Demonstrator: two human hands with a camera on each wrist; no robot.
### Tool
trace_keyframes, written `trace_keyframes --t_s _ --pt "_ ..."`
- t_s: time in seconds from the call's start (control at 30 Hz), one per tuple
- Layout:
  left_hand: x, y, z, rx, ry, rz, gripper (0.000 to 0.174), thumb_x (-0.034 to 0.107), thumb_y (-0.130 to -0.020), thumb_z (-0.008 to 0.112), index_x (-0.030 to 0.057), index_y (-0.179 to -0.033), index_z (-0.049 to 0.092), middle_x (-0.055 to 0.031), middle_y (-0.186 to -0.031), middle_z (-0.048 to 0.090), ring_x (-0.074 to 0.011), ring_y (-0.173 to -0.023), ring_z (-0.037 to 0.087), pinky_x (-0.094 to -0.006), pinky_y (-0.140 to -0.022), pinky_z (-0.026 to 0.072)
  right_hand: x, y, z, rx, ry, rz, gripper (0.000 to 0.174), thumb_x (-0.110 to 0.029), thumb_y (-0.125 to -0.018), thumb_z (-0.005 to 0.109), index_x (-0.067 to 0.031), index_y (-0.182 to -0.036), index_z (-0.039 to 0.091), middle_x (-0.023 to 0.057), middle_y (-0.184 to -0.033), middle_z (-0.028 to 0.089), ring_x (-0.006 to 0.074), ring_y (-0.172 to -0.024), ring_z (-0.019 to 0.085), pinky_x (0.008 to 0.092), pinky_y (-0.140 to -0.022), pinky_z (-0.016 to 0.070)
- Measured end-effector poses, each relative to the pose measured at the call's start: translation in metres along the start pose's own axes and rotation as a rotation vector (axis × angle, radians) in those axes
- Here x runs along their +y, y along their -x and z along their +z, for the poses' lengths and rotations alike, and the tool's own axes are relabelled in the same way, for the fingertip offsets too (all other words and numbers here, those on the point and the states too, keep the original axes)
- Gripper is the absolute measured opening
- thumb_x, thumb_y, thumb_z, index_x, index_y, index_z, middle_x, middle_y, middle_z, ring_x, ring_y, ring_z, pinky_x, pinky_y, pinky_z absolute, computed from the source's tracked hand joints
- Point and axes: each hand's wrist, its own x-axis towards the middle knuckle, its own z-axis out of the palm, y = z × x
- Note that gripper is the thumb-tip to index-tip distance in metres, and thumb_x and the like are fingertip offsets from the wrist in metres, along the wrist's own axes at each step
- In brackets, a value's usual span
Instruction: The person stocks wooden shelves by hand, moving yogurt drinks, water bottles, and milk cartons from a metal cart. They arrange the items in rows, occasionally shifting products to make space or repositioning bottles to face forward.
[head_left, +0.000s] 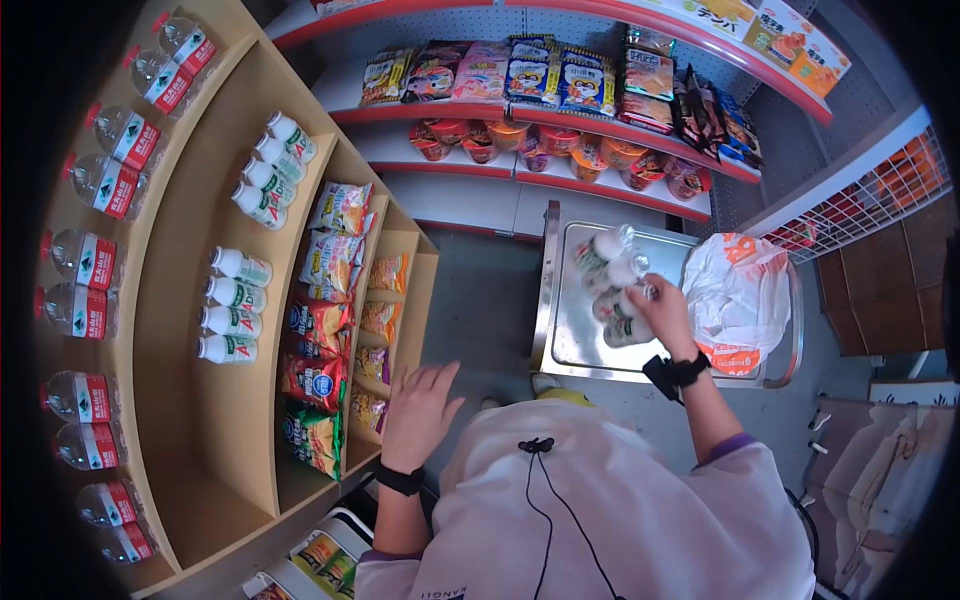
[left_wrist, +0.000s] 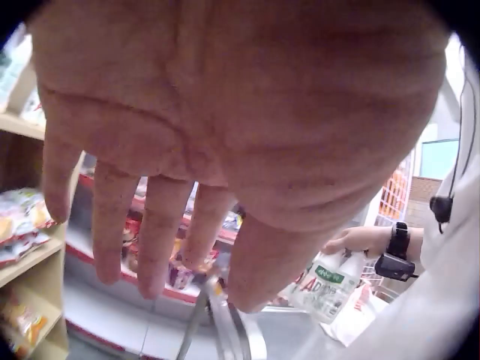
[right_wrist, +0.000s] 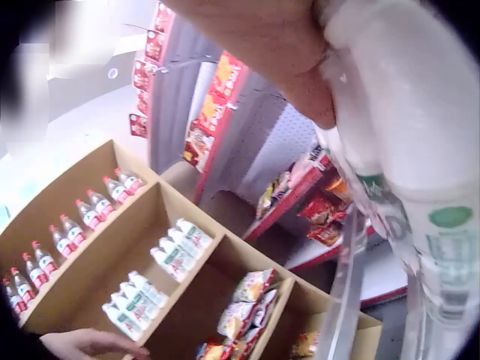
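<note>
In the head view, we are pinching white AD drink bottles (head_left: 622,328) in the right grip (head_left: 660,308) over the metal cart (head_left: 572,345); the left grip (head_left: 420,415) is lying empty near the wooden shelf (head_left: 185,425). In the left wrist view, its fingers (left_wrist: 165,232) are standing apart. In the right wrist view, the bottles are hanging bunched; we are probably risking a drop, the tops alone bearing the hold.

Head camera looks down; close-in wrist views share the wooden shelf (head_left: 185,420).

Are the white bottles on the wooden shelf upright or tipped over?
Upright: the white bottles have bases on the wooden shelf, caps pointing away.
</note>
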Motion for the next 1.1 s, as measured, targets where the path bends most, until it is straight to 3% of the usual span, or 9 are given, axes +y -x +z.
trace_keyframes --t_s 0.17,0.37,0.47,0.6,0.73,0.83,0.93,1.0,1.1 --pt "-0.021 0.067 0.053 -0.194 0.204 -0.406 0.054 0.021 -0.081 0.071 0.0058 -0.129 0.053 -0.0160 -0.112 0.065 -0.0352 -0.105 0.060 -0.0463 -0.096 0.0432 0.036 -0.065 0.061 0.104 0.123 0.110 0.045 -0.040 -0.082 0.068 -0.0005 -0.104 0.066 0.0218 -0.088 0.069 0.0383 -0.084 0.068 0.0439 -0.074 0.0525" --pt "-0.022 0.133 0.069 -0.100 0.162 -0.604 0.052 0.023 -0.080 0.072 0.0049 -0.126 0.055 -0.0194 -0.112 0.065 -0.0366 -0.102 0.063 -0.0461 -0.088 0.0482 0.048 -0.097 0.137 0.119 0.105 0.402 0.051 -0.042 -0.082 0.067 -0.0009 -0.113 0.064 0.0250 -0.107 0.066 0.0422 -0.103 0.062 0.0485 -0.089 0.0488" --pt "-0.010 0.152 0.077 -0.086 0.176 -0.710 0.049 0.024 -0.083 0.070 0.0050 -0.126 0.056 -0.0188 -0.114 0.065 -0.0362 -0.105 0.062 -0.0446 -0.090 0.0487 0.083 -0.102 0.170 0.211 0.142 0.356 0.056 -0.045 -0.081 0.068 0.0002 -0.114 0.063 0.0245 -0.108 0.066 0.0419 -0.103 0.062 0.0491 -0.088 0.0487" --pt "-0.018 0.154 0.084 0.030 0.182 -0.624 0.049 0.026 -0.082 0.069 0.0048 -0.124 0.057 -0.0188 -0.108 0.066 -0.0362 -0.102 0.063 -0.0452 -0.089 0.0489 0.083 -0.122 0.200 0.133 0.105 0.324 0.056 -0.046 -0.081 0.068 -0.0008 -0.113 0.061 0.0235 -0.104 0.067 0.0432 -0.096 0.064 0.0519 -0.080 0.0503" --pt "-0.033 0.139 0.041 -0.012 0.274 -0.523 0.048 0.024 -0.083 0.068 0.0049 -0.125 0.056 -0.0177 -0.116 0.063 -0.0350 -0.109 0.060 -0.0435 -0.094 0.0468 0.112 -0.137 0.204 0.093 0.134 0.261 0.065 -0.043 -0.079 0.073 0.0075 -0.113 0.052 0.0308 -0.105 0.065 0.0467 -0.101 0.061 0.0508 -0.087 0.0485" --pt "-0.071 0.131 -0.007 0.370 0.115 -0.478 0.054 0.017 -0.082 0.069 0.0053 -0.131 0.052 -0.0181 -0.125 0.058 -0.0344 -0.120 0.052 -0.0418 -0.102 0.0419 0.094 -0.129 0.180 -0.042 0.074 0.282 0.075 -0.046 -0.080 0.072 0.0108 -0.121 0.047 0.0313 -0.115 0.061 0.0432 -0.110 0.059 0.0431 -0.096 0.0447" --pt "-0.134 0.119 -0.063 0.706 0.075 -0.562 0.072 0.013 -0.077 0.075 0.0035 -0.140 0.041 -0.0219 -0.133 0.051 -0.0373 -0.127 0.046 -0.0424 -0.108 0.0368 0.133 -0.147 0.190 -0.086 -0.049 0.266 0.084 -0.045 -0.080 0.074 0.0128 -0.130 0.041 0.0320 -0.123 0.056 0.0434 -0.110 0.058 0.0438 -0.097 0.0440" --pt "-0.188 0.110 -0.079 0.971 0.084 -0.584 0.087 0.016 -0.073 0.081 0.0011 -0.144 0.033 -0.0246 -0.136 0.046 -0.0378 -0.129 0.044 -0.0427 -0.110 0.0352 0.108 -0.124 0.170 -0.012 -0.135 0.239 0.079 -0.041 -0.083 0.072 0.0121 -0.132 0.040 0.0313 -0.124 0.055 0.0432 -0.111 0.057 0.0440 -0.097 0.0441" --pt "-0.259 0.091 -0.090 1.059 0.188 -0.714 0.096 0.019 -0.075 0.081 0.0039 -0.149 0.022 -0.0218 -0.140 0.042 -0.0285 -0.131 0.043 -0.0416 -0.107 0.0376 0.097 -0.100 0.141 0.181 -0.047 0.098 0.068 -0.032 -0.088 0.068 0.0097 -0.134 0.039 0.0292 -0.126 0.053 0.0415 -0.112 0.056 0.0437 -0.096 0.0448"
